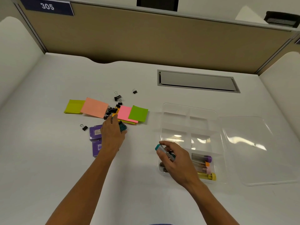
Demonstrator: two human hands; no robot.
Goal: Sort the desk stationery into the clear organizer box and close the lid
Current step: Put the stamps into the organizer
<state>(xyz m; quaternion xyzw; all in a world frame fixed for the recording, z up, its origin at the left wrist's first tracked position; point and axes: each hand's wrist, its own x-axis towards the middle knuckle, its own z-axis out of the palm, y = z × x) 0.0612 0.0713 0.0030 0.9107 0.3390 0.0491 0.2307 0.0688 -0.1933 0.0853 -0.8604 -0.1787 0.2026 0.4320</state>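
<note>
On the white desk (146, 184), seen from the head camera, the clear organizer box (188, 111) sits at right with its lid (253, 151) lying open flat beside it. Only the nearest compartment holds anything: a few capped tubes (203, 166) with purple, orange, pink and yellow ends lie side by side there, while the other compartments look bare. The right hand (177, 161) is curled round a teal-capped tube (160, 148) at the near left corner of the box, seemingly about to add it to the others. The left hand (112, 133) reaches into the loose pile at left, its fingers wrapped on a small teal box (122, 126). Left to sort, by my reading: the sticky notes (94, 108) in green, salmon and pink, the scattered binder clips (117, 96), and two purple boxes (95, 133) partly under the left forearm. The job appears to be at an early stage, with the lid to be closed last.
</note>
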